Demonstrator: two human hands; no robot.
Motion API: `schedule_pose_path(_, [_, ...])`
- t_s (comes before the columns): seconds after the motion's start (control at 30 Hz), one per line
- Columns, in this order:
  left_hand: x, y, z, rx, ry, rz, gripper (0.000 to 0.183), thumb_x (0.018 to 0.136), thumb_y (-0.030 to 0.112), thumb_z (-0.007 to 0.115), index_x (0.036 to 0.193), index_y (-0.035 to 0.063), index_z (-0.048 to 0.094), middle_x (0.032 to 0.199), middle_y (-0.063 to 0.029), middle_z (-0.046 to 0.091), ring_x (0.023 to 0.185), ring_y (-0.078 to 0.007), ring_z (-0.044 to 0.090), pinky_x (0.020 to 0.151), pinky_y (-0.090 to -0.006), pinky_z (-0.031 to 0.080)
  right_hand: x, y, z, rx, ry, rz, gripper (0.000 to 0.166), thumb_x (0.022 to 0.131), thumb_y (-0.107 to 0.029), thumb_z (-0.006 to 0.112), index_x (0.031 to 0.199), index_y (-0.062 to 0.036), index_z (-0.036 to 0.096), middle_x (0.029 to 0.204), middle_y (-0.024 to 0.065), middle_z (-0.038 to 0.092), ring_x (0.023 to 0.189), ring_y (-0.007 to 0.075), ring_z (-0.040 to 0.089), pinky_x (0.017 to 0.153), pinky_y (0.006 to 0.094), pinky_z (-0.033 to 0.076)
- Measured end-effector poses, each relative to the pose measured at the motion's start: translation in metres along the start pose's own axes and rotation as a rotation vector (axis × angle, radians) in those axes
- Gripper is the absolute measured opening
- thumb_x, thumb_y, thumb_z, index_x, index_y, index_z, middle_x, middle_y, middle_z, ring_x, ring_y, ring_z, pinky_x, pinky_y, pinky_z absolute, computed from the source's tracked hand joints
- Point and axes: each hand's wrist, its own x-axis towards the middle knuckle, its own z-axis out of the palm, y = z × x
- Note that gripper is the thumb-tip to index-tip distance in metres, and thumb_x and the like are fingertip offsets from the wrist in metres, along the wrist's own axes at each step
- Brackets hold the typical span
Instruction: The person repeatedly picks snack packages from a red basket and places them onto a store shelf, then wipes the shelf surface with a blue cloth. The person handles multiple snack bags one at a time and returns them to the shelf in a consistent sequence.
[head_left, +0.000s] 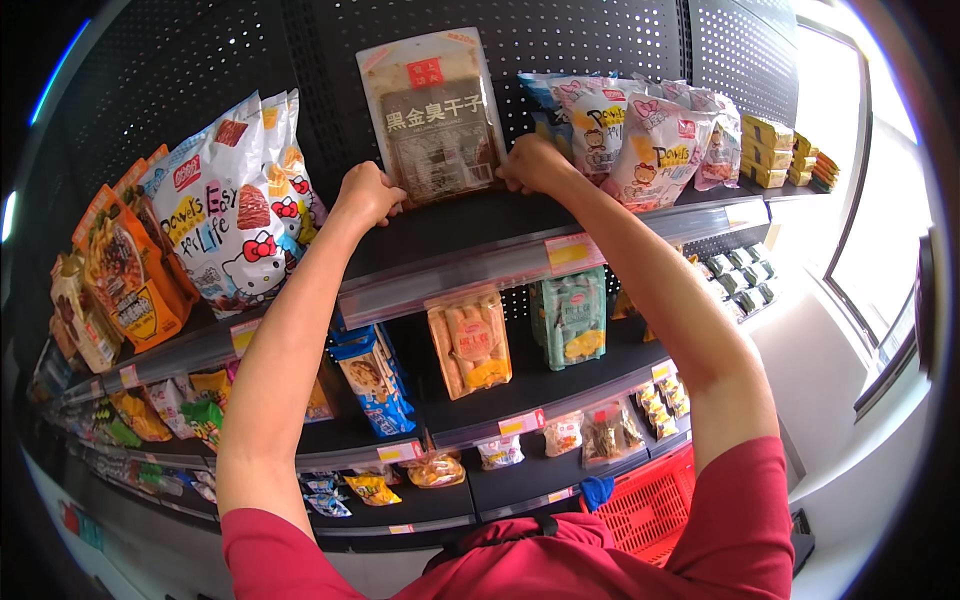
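Observation:
A large flat plastic snack package (439, 120) stands upright on the top shelf, leaning slightly back before the black perforated back panel. My left hand (367, 193) has its fingers curled at the package's lower left corner. At the lower right corner, my right hand (534, 165) pinches the package's edge. The package has a pale upper part and a dark printed lower part with writing. Left of it stand big white chip bags (225, 202) with cartoon cats. Just beyond my right hand are smaller white and pink chip bags (664, 150).
Orange snack bags (131, 262) stand at the far left. Price-tag rails (574, 253) edge the shelves. Lower down are Swiss roll packs (471, 341), green packs (574, 319) and blue packs (375, 382). A red plastic basket (649, 502) with a blue cloth (597, 493) sits below my right arm.

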Motion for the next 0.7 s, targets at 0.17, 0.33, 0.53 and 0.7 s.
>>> schedule_pose_path(0.17, [0.004,-0.002,-0.003,0.035,-0.079,-0.073,0.026,0.088,0.013,0.076,0.094,-0.0049,0.058,0.088,-0.0154,0.07,0.074,-0.0216,0.073,0.052,-0.0321,0.059,-0.004,0.0,-0.001,0.074,0.016,0.003,0.029,0.084,-0.019,0.079,0.083,0.009,0.071,0.074,0.014,0.074,0.063,0.0233,0.07,0.058,0.035,0.057])
schedule_pose_path(0.33, [-0.001,-0.001,-0.006,0.035,-0.059,-0.058,0.032,0.091,0.018,0.074,0.099,-0.0075,0.058,0.089,-0.0167,0.069,0.074,-0.0223,0.074,0.051,-0.0319,0.059,-0.009,0.003,0.001,0.096,0.08,-0.073,0.03,0.081,-0.019,0.081,0.078,0.0088,0.068,0.071,0.0169,0.072,0.062,0.0247,0.07,0.057,0.0362,0.057])
schedule_pose_path(0.53, [-0.004,0.001,-0.005,0.133,0.107,0.038,0.033,0.092,0.021,0.072,0.098,-0.0071,0.057,0.083,-0.0155,0.068,0.069,-0.0218,0.073,0.049,-0.0316,0.058,-0.028,-0.009,-0.006,0.027,0.236,-0.145,0.036,0.082,-0.016,0.076,0.099,0.0106,0.059,0.088,0.0231,0.071,0.078,0.0339,0.072,0.069,0.0415,0.058])
schedule_pose_path(0.7, [-0.009,-0.001,-0.013,0.227,0.417,0.336,0.029,0.094,0.026,0.071,0.088,-0.001,0.06,0.074,-0.0094,0.066,0.064,-0.0175,0.069,0.058,-0.0312,0.053,-0.049,-0.024,0.005,-0.195,0.772,-0.63,0.025,0.09,-0.015,0.072,0.099,0.0026,0.058,0.086,0.0159,0.063,0.072,0.0225,0.067,0.061,0.0356,0.053])
